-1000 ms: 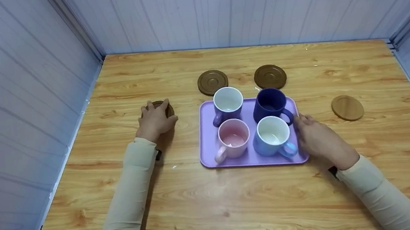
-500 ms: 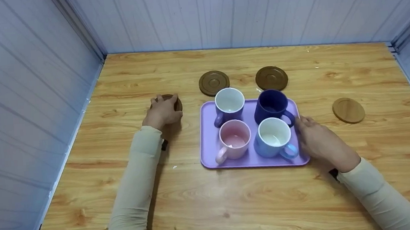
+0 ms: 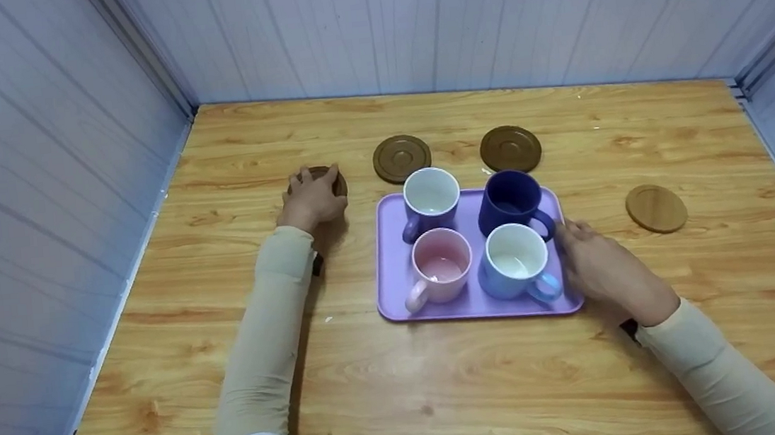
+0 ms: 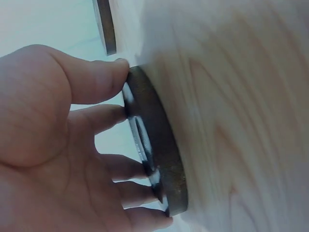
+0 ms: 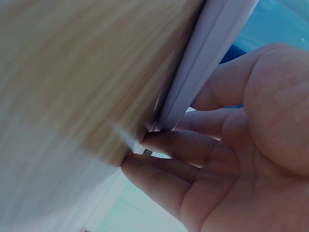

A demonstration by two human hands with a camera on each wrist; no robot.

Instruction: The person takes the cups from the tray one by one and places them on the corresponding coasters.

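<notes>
My left hand (image 3: pixel 312 198) spreads over a dark brown coaster (image 3: pixel 342 185) on the table, left of the tray. In the left wrist view, the thumb reaches one edge of the coaster (image 4: pixel 161 150) and the fingertips lie along its ringed face toward the far edge. At the right edge of the purple tray (image 3: pixel 393 274), my right hand (image 3: pixel 610 274) rests with fairly straight fingers. The right wrist view shows the thumb and index reaching behind the tray rim (image 5: pixel 205 63); two fingertips touch the table beside it. A navy mug (image 3: pixel 512 202) and a light blue mug (image 3: pixel 507 277) stand nearest this hand.
A purple mug (image 3: pixel 433 206) with a white inside and a pink mug (image 3: pixel 444 269) share the tray. Behind it lie two dark coasters (image 3: pixel 402 159) (image 3: pixel 510 149). A lighter wooden coaster (image 3: pixel 657 208) lies at right. Panel walls (image 3: pixel 454 19) enclose the table.
My left hand has moved the coaster away from me and to the right, closer to the row of dark coasters. The right hand stays at the tray's edge, and the mugs have not moved.
</notes>
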